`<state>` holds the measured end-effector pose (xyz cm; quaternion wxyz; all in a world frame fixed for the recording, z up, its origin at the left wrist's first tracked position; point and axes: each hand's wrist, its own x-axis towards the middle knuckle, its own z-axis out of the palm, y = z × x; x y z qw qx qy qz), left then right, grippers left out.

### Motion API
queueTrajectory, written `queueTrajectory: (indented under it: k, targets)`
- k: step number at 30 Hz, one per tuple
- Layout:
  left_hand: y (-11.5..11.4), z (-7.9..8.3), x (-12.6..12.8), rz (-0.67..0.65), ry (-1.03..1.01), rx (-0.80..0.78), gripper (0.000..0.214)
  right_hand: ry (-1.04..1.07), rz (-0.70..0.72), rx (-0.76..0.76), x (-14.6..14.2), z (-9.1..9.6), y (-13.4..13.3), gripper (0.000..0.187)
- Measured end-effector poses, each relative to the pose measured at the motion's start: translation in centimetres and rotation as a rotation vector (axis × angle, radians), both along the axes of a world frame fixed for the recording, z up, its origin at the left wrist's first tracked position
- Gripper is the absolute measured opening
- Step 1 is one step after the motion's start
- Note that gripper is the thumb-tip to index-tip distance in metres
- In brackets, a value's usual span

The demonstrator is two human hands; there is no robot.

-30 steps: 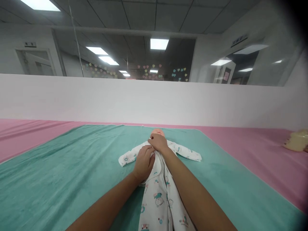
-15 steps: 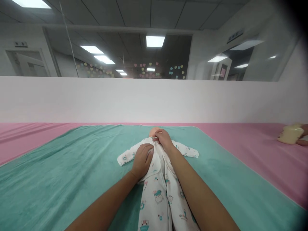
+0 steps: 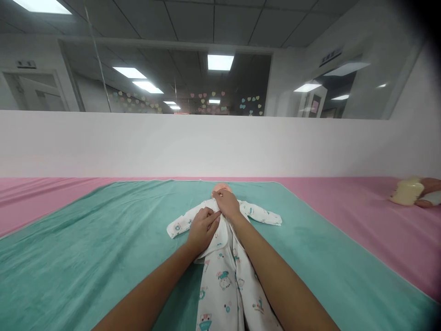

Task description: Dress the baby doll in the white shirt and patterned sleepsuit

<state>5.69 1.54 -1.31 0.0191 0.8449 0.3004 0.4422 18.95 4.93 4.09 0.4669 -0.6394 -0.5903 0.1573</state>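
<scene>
Both hands are close together, left hand [image 3: 203, 232] flat on the white printed onesie [image 3: 223, 285], right hand [image 3: 225, 204] clamped on its collar by the doll's head [image 3: 221, 187].

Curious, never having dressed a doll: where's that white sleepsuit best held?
Grip the white sleepsuit by its loose front edge at the chest, coming from the leg end, near the left hand and right hand: the suit lies flat, and that overlapping flap should lift most easily.
</scene>
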Motion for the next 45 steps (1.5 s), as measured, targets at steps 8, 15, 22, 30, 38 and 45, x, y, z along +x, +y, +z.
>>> queueTrajectory:
  k: [8,15,22,30,38,45]
  targets:
    - [-0.1,0.1,0.0,0.009,0.015,-0.019,0.036,0.627,0.385,0.021,1.4,0.0,-0.5,0.030]
    - [0.0,-0.2,0.0,0.017,-0.059,-0.034,0.017,0.567,0.123,0.126,1.5,-1.4,-0.3,0.021]
    - [-0.1,-0.6,-0.4,0.049,-0.036,0.028,0.026,0.201,-0.015,0.156,0.8,-1.5,-1.2,0.023]
    - [-1.0,0.3,-0.3,-0.121,0.002,0.019,0.026,0.522,0.042,0.266,1.2,-1.3,-1.3,0.022]
    - [-3.2,1.6,0.2,-0.337,0.141,0.012,0.027,0.533,0.051,0.326,0.9,-1.6,-1.9,0.019]
    - [-4.3,2.7,-0.4,-0.387,0.245,0.032,0.029,0.469,0.189,0.249,1.0,-2.3,-6.1,0.017]
